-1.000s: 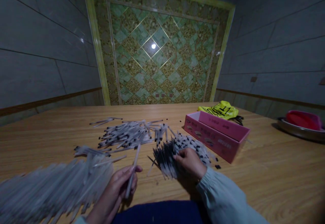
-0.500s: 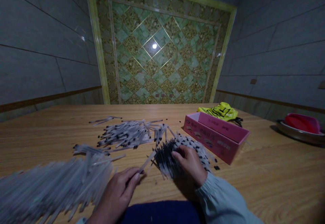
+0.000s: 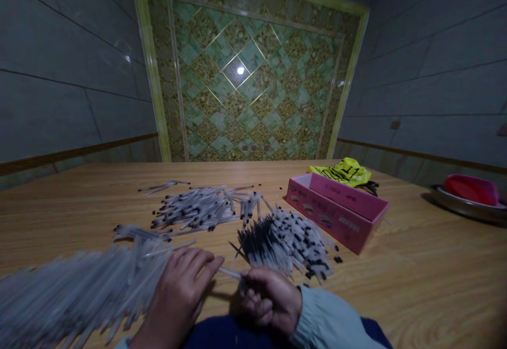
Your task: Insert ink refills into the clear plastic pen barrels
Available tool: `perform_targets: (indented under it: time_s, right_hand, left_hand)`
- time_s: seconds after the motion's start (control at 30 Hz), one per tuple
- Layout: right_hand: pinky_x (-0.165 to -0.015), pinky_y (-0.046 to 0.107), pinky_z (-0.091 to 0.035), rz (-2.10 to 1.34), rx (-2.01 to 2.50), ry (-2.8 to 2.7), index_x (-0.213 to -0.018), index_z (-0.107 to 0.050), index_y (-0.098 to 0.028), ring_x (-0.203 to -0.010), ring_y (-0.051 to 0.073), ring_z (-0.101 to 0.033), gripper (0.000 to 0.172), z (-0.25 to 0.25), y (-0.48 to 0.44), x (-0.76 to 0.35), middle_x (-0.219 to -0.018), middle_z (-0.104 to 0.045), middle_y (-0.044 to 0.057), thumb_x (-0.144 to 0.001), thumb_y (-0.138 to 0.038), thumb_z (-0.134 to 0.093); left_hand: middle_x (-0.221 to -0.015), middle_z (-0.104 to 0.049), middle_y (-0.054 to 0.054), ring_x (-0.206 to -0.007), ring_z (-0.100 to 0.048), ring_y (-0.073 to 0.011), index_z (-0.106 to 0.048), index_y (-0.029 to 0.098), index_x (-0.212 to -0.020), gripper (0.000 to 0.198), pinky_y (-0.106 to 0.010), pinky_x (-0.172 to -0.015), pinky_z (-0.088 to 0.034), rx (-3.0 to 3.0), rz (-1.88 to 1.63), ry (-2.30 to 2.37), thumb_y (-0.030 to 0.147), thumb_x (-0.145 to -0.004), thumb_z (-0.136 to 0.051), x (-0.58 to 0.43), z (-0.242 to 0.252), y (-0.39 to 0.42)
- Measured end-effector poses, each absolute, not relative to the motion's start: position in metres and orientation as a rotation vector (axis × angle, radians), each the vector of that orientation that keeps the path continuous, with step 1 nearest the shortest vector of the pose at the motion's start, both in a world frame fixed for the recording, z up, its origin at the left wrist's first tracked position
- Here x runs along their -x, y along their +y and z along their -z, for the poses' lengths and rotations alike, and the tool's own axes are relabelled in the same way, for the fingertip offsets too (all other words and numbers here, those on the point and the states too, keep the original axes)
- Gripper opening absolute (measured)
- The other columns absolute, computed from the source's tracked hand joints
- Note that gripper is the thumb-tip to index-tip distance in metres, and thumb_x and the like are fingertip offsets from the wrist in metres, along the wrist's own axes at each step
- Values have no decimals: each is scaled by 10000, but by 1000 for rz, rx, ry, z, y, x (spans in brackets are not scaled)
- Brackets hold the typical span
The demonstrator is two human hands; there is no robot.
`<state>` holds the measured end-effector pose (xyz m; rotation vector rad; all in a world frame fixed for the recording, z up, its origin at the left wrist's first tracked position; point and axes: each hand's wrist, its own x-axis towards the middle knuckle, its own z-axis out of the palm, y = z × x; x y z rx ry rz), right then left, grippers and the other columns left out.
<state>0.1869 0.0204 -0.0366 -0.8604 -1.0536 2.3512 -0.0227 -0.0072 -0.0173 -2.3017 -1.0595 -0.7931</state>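
Between my hands runs a thin translucent plastic tube (image 3: pixel 230 272). My left hand (image 3: pixel 182 280) pinches its left end between thumb and fingers. At the tube's other end my right hand (image 3: pixel 271 296) is closed, fingers curled in; what it grips there is hidden by the fingers. Just beyond lies a pile of thin dark-tipped sticks (image 3: pixel 257 243), against a heap of short whitish pieces with black ends (image 3: pixel 307 241). To the left, partly behind my left hand, spreads a big pile of clear tubes (image 3: pixel 71 296).
Farther back lies a heap of tubes with black ends (image 3: pixel 196 209). An open pink box (image 3: pixel 336 214) stands at the right, a yellow plastic bag (image 3: pixel 344 172) behind it. At the far right edge is a metal tray (image 3: pixel 463 206) holding a red and pink container.
My right hand has left the pile of dark-tipped sticks and come down and left to the tube's end. My left hand has shifted slightly left, and the tube now lies flatter.
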Motion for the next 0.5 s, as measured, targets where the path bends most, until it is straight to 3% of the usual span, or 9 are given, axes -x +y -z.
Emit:
perform_targets:
  time_s: [0.07, 0.2, 0.33, 0.5]
  right_hand:
    - [-337, 159, -72, -2641, 625, -820, -630, -486, -143, -283, 26, -150, 310, 39, 19, -185, -468, -486, -17, -819, -332, -330]
    - [-343, 150, -92, -2783, 345, -767, -682, -486, -135, -306, 24, -166, 401, 41, 18, -184, -514, -478, -10, -870, -420, -277]
    - [-332, 138, -84, -2799, 357, -845, -681, -446, -147, -319, 23, -144, 387, 37, 15, -185, -476, -366, -68, -905, -437, -322]
    - [-310, 138, -75, -2591, 491, -997, -674, -455, -144, -319, 23, -117, 357, 37, 7, -182, -448, -339, -76, -885, -425, -393]
  left_hand:
    - [-901, -651, -77, -875, -558, -207, -603, 208, -1064, 291, -382, -836, -386, 2290, 833, -912, 158, -819, -453, 23, 15, -11]
    - [-893, -662, -71, -863, -566, -190, -599, 192, -1064, 262, -335, -810, -383, 2318, 827, -803, 204, -848, -452, 20, 11, -18]
    - [-838, -669, -62, -802, -577, -183, -612, 170, -987, 208, -324, -782, -365, 2317, 798, -772, 175, -832, -473, 18, 10, -18]
    - [-677, -641, -26, -610, -547, -169, -598, 189, -829, 141, -303, -592, -336, 2301, 751, -842, 179, -822, -458, 12, 11, -19]
